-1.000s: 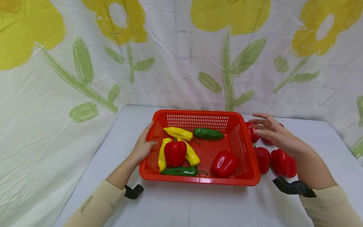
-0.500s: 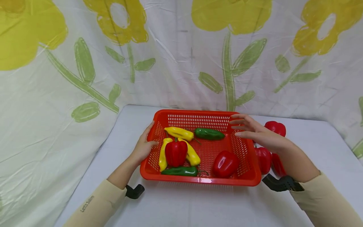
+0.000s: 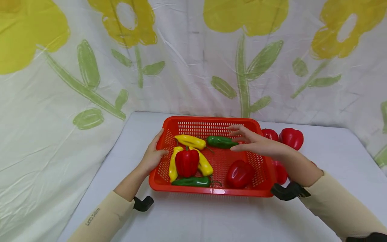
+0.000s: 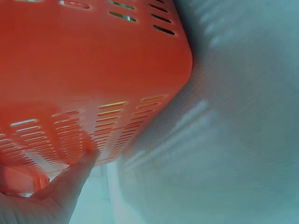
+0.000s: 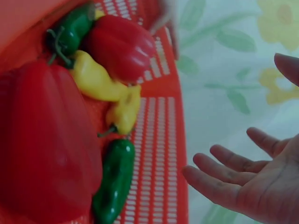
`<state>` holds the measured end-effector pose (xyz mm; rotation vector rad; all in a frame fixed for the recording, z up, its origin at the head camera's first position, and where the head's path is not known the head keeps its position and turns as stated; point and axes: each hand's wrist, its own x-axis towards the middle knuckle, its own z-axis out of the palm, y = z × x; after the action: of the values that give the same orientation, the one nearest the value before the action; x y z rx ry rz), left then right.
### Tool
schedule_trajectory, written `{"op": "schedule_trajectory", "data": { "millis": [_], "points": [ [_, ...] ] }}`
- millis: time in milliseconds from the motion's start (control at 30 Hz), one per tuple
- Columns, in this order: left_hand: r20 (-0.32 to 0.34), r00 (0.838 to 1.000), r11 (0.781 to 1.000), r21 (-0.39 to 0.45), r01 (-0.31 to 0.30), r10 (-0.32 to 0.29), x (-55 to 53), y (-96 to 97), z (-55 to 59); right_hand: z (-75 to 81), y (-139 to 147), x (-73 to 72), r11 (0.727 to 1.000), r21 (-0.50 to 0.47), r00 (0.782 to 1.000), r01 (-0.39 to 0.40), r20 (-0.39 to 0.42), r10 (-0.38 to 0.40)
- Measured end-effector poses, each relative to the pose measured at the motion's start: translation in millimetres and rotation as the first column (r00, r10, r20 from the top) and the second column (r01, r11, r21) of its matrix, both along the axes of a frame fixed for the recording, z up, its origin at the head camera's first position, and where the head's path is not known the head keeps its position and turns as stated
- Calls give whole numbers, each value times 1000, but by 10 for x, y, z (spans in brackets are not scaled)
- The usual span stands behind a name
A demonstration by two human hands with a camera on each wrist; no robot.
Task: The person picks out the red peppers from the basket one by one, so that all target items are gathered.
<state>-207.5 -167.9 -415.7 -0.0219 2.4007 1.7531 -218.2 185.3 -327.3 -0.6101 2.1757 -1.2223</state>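
A red slotted plastic basket (image 3: 216, 191) stands on the table. My left hand (image 3: 152, 156) grips its left side, thumb over the rim; in the left wrist view a finger (image 4: 77, 179) lies along the slotted outer wall. My right hand (image 3: 257, 144) hovers over the basket's right side, fingers spread and holding nothing. Beneath and left of its fingertips lies a green pepper (image 3: 220, 142); nearer the front sits a red bell pepper (image 3: 240, 174). On the left, another red bell pepper (image 3: 187, 163) rests on yellow peppers (image 3: 204, 164), beside a second green pepper (image 3: 191, 182).
Outside the basket's right wall are several more red bell peppers (image 3: 291, 138), partly hidden by my right arm. The white-covered table (image 3: 193, 218) meets a hanging cloth (image 3: 187, 84) with painted yellow flowers at the back.
My right hand has moved left, from above the peppers outside the basket to over the basket's right side, fingers staying spread. The left hand and the basket stay put.
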Motion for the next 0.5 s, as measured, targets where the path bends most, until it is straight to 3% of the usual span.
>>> {"op": "schedule_trajectory", "data": {
  "millis": [200, 500],
  "points": [
    [-7, 1000, 1000, 10, 4, -4, -4, -9, -22, -60, -197, -18, 998, 26, 996, -52, 73, 50],
    [-15, 1000, 1000, 6, 0, 0, 5, -12, -12, 1, -434, -42, 990, 95, 993, -107, 61, 101]
  ]
}}
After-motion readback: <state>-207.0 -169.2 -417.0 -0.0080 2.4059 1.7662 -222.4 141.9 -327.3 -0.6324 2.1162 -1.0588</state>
